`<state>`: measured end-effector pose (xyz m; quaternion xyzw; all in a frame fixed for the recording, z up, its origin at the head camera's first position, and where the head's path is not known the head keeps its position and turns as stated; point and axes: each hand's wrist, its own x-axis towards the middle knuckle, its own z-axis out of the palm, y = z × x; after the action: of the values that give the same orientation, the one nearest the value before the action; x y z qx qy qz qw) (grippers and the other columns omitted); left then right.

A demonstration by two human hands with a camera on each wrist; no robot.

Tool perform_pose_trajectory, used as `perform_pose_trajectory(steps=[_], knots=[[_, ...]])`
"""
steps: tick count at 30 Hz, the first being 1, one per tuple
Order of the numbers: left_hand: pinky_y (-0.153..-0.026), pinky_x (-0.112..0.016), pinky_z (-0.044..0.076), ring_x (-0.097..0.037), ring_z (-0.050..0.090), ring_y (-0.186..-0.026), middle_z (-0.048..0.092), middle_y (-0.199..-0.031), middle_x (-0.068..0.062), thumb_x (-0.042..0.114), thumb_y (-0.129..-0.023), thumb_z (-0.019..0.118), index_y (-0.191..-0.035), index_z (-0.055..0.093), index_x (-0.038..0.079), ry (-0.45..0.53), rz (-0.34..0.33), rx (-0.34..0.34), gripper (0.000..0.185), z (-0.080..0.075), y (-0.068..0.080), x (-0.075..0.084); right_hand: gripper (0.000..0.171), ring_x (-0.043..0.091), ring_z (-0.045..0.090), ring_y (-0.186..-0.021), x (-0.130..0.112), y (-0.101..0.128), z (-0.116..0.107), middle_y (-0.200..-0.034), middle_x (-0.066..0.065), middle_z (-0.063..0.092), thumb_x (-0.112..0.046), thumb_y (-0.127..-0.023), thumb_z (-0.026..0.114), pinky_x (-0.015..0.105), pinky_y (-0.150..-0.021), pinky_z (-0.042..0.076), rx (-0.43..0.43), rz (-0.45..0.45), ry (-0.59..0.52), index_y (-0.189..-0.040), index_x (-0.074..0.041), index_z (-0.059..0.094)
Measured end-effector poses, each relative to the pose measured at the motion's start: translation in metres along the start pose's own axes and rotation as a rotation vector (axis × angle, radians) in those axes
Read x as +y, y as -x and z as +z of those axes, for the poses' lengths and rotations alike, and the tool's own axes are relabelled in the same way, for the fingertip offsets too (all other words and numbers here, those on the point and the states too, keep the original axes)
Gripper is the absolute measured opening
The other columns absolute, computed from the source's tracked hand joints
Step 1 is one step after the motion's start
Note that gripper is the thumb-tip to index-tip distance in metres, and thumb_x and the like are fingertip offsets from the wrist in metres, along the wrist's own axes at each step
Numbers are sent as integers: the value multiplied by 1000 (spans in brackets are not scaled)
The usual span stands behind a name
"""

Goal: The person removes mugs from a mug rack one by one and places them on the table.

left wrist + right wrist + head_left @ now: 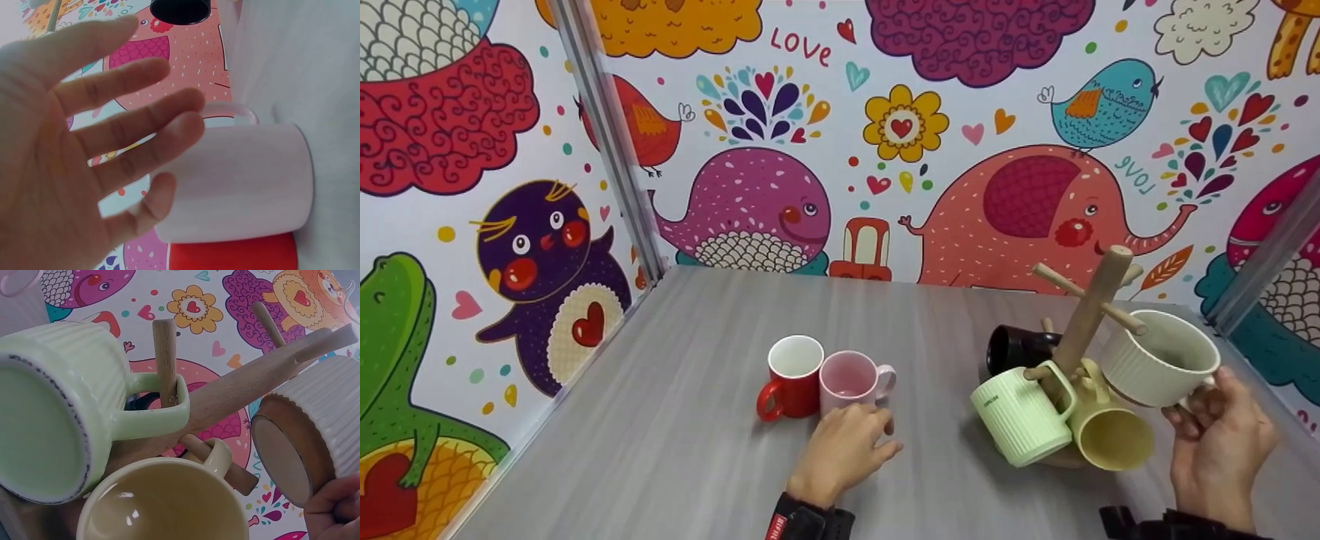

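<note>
At the right, my right hand [1222, 442] pinches a white ribbed mug [1159, 360] by its handle side, beside the wooden mug tree [1091, 307]. The right wrist view shows this mug's [315, 433] unglazed brown base edge, with fingers [337, 506] at it. A light green ribbed mug [1024, 416], a yellow mug [1117, 439] and a black mug [1012, 349] hang tilted around the tree. My left hand [844, 450] is spread with nothing in it, fingers close to the pink mug [847, 375]. The pink mug stands upright beside a red mug [795, 390].
The grey tabletop [682, 450] carries everything. Printed walls [840, 112] with cartoon animals stand behind and at the sides, joined by metal corner posts [615, 142]. Upper pegs [1057, 279] of the tree stick out near the white mug.
</note>
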<state>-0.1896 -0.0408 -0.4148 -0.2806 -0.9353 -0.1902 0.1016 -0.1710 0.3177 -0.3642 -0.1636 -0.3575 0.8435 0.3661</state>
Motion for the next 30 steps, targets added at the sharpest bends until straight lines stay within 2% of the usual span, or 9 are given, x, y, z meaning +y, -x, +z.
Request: perform_pose_trajectory(steps=[4, 8, 14, 20, 25, 30], knots=[[-69, -27, 45, -10, 53, -70, 61, -77, 5, 32, -80, 68, -86, 67, 15, 18, -9, -21, 19, 0, -2, 0, 37, 18, 29, -50, 1, 5, -2, -58, 7, 35, -18, -82, 67, 26, -40, 28, -1, -12, -2, -61, 3, 45], [-69, -27, 45, -10, 53, -70, 62, -78, 5, 32, -80, 68, -86, 67, 14, 23, -7, -15, 19, 0, -2, -1, 43, 18, 24, -48, 4, 12, -3, -55, 7, 30, -14, -83, 65, 27, -40, 26, -43, -27, -60, -56, 2, 36], [-66, -26, 44, -9, 52, -67, 60, -74, 5, 32, -79, 69, -84, 66, 13, 31, 5, -4, 19, 3, -1, -3, 44, 16, 21, -46, 9, 21, -6, -53, 6, 24, -6, -87, 58, 25, -39, 23, -110, -19, -159, -54, 1, 30], [-67, -26, 44, -9, 52, -68, 60, -75, 6, 32, -79, 69, -85, 67, 14, 10, 7, -2, 19, 2, -3, 0, 40, 17, 24, -48, 9, 21, -9, -54, 7, 26, -6, -88, 57, 27, -41, 25, -145, 63, -174, -55, 1, 35], [-64, -24, 43, -8, 49, -66, 56, -71, 7, 33, -79, 69, -85, 66, 15, -13, 15, 9, 19, 1, -1, 0, 40, 17, 20, -49, 9, 21, -14, -56, 6, 21, -5, -92, 50, 28, -45, 20, -227, 164, -224, -56, -1, 34], [-66, -26, 44, -9, 50, -67, 58, -73, 6, 33, -79, 69, -84, 66, 14, 7, 3, -6, 20, 2, -1, -2, 36, 16, 19, -50, 10, 20, -15, -57, 5, 21, -9, -93, 49, 29, -48, 16, -313, 234, -151, -59, -3, 40]])
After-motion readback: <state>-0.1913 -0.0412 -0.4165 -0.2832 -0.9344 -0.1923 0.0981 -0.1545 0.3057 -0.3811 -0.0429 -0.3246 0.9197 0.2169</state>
